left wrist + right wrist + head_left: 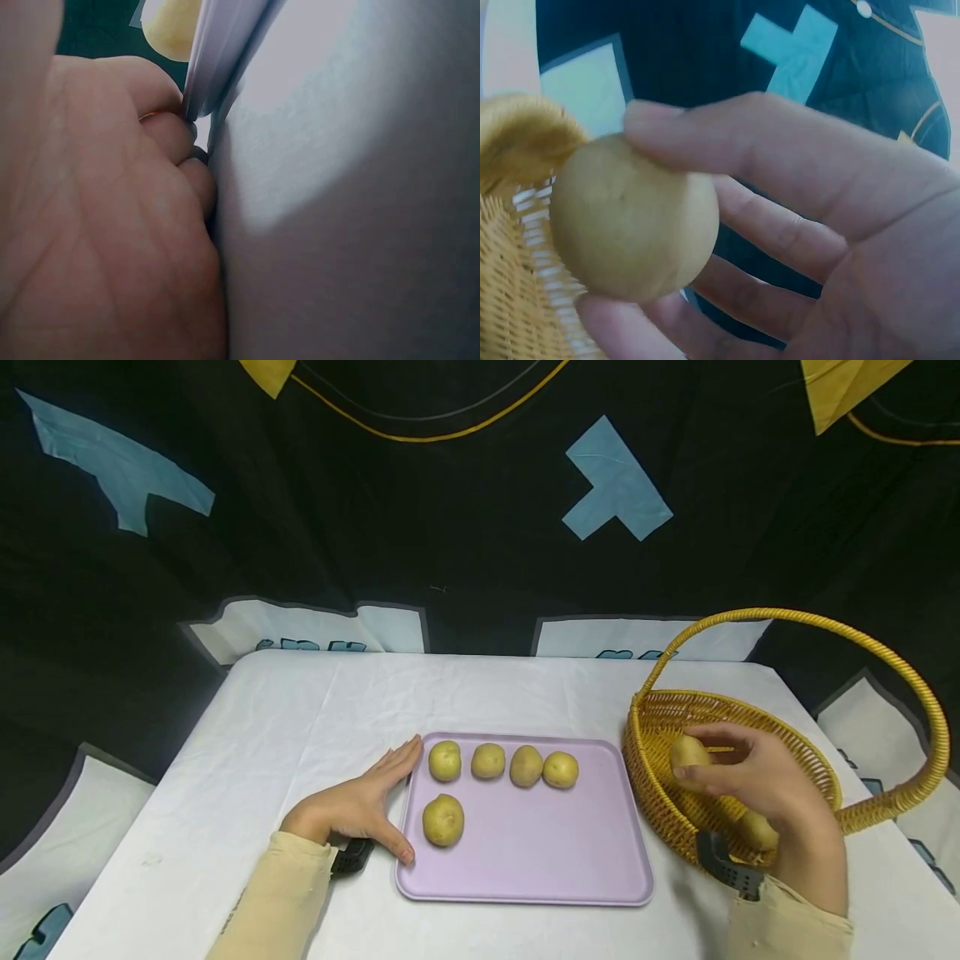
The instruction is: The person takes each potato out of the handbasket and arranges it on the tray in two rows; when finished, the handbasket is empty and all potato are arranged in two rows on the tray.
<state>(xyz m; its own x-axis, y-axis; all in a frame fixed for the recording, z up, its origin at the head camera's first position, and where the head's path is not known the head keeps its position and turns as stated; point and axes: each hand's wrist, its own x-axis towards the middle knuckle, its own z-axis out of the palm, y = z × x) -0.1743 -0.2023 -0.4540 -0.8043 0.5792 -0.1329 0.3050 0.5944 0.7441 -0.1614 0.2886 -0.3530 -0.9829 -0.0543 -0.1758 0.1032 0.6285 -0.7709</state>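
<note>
My right hand [757,772] pinches a potato [687,753] between thumb and fingers, over the wicker basket [660,810]. The right wrist view shows this potato [634,217] close up, round and pale yellow. Another potato [756,831] lies inside the basket, partly covered by the right wrist. My left hand [360,810] rests at the left edge of the lilac tray [540,860], fingers spread and touching its rim. On the tray, several potatoes [487,761] form a row along the far side, and one larger potato [443,820] lies nearer on the left.
The basket's tall arched handle [817,620] rises over its right side. A white cloth [300,735] covers the table. Behind it hangs a black curtain [450,543] with blue and yellow patches.
</note>
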